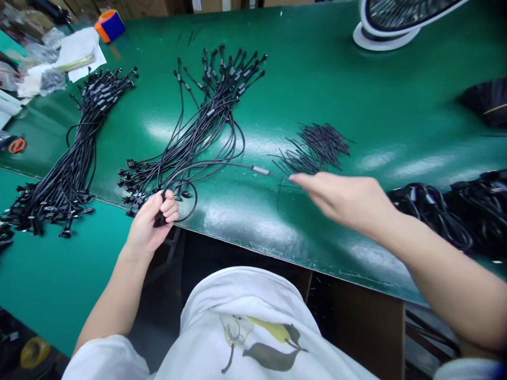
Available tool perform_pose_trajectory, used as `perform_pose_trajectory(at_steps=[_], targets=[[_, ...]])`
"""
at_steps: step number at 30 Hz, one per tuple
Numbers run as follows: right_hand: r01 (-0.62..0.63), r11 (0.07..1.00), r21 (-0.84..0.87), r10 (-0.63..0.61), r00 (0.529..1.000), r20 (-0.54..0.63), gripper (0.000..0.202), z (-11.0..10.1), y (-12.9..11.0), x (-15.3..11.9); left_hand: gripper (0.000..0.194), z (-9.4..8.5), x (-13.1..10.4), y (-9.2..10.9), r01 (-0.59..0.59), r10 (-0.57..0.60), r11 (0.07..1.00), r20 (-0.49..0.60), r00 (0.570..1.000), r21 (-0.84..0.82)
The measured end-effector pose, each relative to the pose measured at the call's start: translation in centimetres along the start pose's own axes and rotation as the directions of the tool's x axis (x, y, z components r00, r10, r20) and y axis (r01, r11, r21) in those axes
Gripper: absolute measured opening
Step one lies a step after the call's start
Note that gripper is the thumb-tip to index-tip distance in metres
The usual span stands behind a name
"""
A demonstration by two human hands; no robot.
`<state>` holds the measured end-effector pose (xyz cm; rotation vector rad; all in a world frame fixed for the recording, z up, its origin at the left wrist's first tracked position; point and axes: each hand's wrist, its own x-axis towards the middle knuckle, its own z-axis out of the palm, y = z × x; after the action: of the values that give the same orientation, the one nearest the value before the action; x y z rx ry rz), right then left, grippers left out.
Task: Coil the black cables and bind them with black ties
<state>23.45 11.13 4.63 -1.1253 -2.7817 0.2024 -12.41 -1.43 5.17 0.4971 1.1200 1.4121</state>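
Green desk [317, 89]: it carried everything at hand, with straight cables on one side and coiled ones on the other.
Left hand [155, 217]: its grip was closed, fingers curled round a plug end of one cable.
Black cable [227, 163]: it ran from that fist across the desk, a loop showing beside the fist and its grey sleeve [260, 170] just short of the other hand.
Right hand [340, 198]: its fingers were straight and close together, near the cable's far end; motion blur hid the fingertips, so I could not tell whether its grip had hold of anything.
Short ties [325, 145]: they lay in a loose pile just beyond the right hand.
Middle heap [196, 126]: its many cables lay uncoiled beyond the left hand, plugs at both ends.
Left bundle [85, 134]: more cables lay there at length, likewise uncoiled.
Coiled cables [431, 214]: these sat at the right edge, partly behind the right forearm, and looked like the portion already done.
Progress: the cable in hand seemed barely begun, with no tie visible round it, and the heap and bundle appeared to be what was left.
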Motion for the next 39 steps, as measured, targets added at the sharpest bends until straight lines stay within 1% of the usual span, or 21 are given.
perform_pose_trajectory(at_steps=[1, 3, 4, 5, 6, 9, 11, 12, 14, 16, 18, 20, 22, 25, 26, 29, 31, 32, 34, 37, 39], targets=[[0.135, 0.991, 0.012, -0.135, 0.989, 0.062, 0.036, -0.2, -1.4, -0.2, 0.022, 0.6, 0.2, -0.6, -0.031, 0.032, 0.999, -0.027, 0.999, 0.034], [0.374, 0.905, 0.201, -0.409, 0.896, 0.172, 0.032, -0.7, -4.4, -0.2, 0.027, 2.0, 0.5, -2.0, -0.091, 0.094, 0.980, -0.013, 0.995, 0.177], [0.425, 0.841, 0.334, -0.502, 0.844, 0.190, 0.030, -1.0, -5.7, 0.2, 0.031, 2.7, 0.5, -2.8, -0.119, 0.115, 0.958, 0.031, 0.993, 0.262], [0.424, 0.783, 0.454, -0.548, 0.816, 0.183, 0.028, -1.3, -6.8, 0.7, 0.033, 3.5, 0.3, -3.5, -0.143, 0.117, 0.927, 0.095, 0.989, 0.348], [0.390, 0.737, 0.552, -0.550, 0.821, 0.153, 0.027, -1.5, -7.6, 1.5, 0.034, 4.2, 0.0, -4.1, -0.163, 0.099, 0.891, 0.168, 0.981, 0.424], [0.244, 0.616, 0.748, -0.386, 0.922, 0.017, 0.023, -1.5, -8.2, 4.3, 0.029, 5.8, -1.0, -4.7, -0.191, 0.020, 0.844, 0.325, 0.945, 0.502], [0.155, 0.519, 0.841, -0.188, 0.980, -0.064, 0.022, -0.5, -7.8, 5.7, 0.028, 6.4, -1.4, -4.5, -0.163, 0.013, 0.907, 0.363, 0.932, 0.388], [0.122, 0.456, 0.882, -0.075, 0.992, -0.098, 0.024, 0.2, -7.8, 6.1, 0.029, 6.6, -1.4, -4.3, -0.136, 0.020, 0.945, 0.365, 0.931, 0.297], [0.076, 0.307, 0.949, 0.122, 0.986, -0.118, 0.031, 2.1, -8.3, 6.3, 0.028, 6.9, -1.3, -4.1, -0.071, 0.016, 0.987, 0.346, 0.938, 0.146], [0.001, 0.111, 0.994, 0.225, 0.974, -0.026, 0.035, 4.1, -9.5, 5.7, 0.028, 6.9, -0.9, -4.6, -0.011, -0.020, 0.995, 0.304, 0.952, 0.100], [-0.092, -0.119, 0.989, 0.265, 0.957, 0.121, 0.038, 5.5, -10.9, 5.0, 0.034, 6.8, -0.7, -5.9, 0.052, -0.092, 0.988, 0.289, 0.953, 0.142], [-0.107, -0.324, 0.940, 0.305, 0.929, 0.211, 0.041, 6.3, -12.0, 4.5, 0.040, 6.4, -0.6, -7.6, 0.091, -0.150, 0.974, 0.291, 0.945, 0.210], [-0.062, -0.443, 0.895, 0.339, 0.912, 0.231, 0.044, 6.5, -12.7, 4.3, 0.044, 6.0, -0.7, -9.1, 0.086, -0.157, 0.965, 0.283, 0.946, 0.247], [-0.075, -0.490, 0.869, 0.312, 0.915, 0.255, 0.043, 6.4, -13.4, 4.1, 0.036, 5.6, -0.6, -10.1, 0.015, -0.122, 0.917, 0.244, 0.962, 0.398], [-0.098, -0.468, 0.878, 0.301, 0.917, 0.262, 0.041, 6.4, -13.6, 3.9, 0.036, 5.6, -0.6, -10.2, -0.011, -0.116, 0.879, 0.238, 0.964, 0.476], [-0.150, -0.353, 0.924, 0.306, 0.914, 0.265, 0.044, 6.7, -14.1, 3.4, 0.054, 5.7, -0.5, -10.2, -0.068, -0.120, 0.752, 0.238, 0.964, 0.656], [-0.166, -0.322, 0.932, 0.323, 0.906, 0.273, 0.045, 7.1, -14.3, 3.4, 0.032, 5.8, -0.5, -10.4, -0.058, -0.154, 0.685, 0.221, 0.963, 0.726], [-0.163, -0.342, 0.926, 0.334, 0.899, 0.282, 0.043, 7.3, -14.4, 3.5, 0.022, 5.9, -0.5, -10.6, -0.043, -0.179, 0.652, 0.208, 0.962, 0.757], [-0.127, -0.419, 0.899, 0.358, 0.887, 0.292, 0.039, 7.6, -14.5, 3.9, 0.024, 5.8, -0.5, -10.9, -0.026, -0.230, 0.604, 0.206, 0.951, 0.797], [-0.051, -0.517, 0.854, 0.354, 0.896, 0.268, 0.035, 7.4, -14.3, 4.8, 0.012, 5.6, -0.4, -11.0, -0.074, -0.236, 0.657, 0.298, 0.925, 0.750], [-0.061, -0.523, 0.850, 0.304, 0.918, 0.253, 0.038, 6.8, -14.0, 5.3, 0.020, 5.5, -0.5, -10.9, -0.046, -0.259, 0.755, 0.362, 0.895, 0.654]])
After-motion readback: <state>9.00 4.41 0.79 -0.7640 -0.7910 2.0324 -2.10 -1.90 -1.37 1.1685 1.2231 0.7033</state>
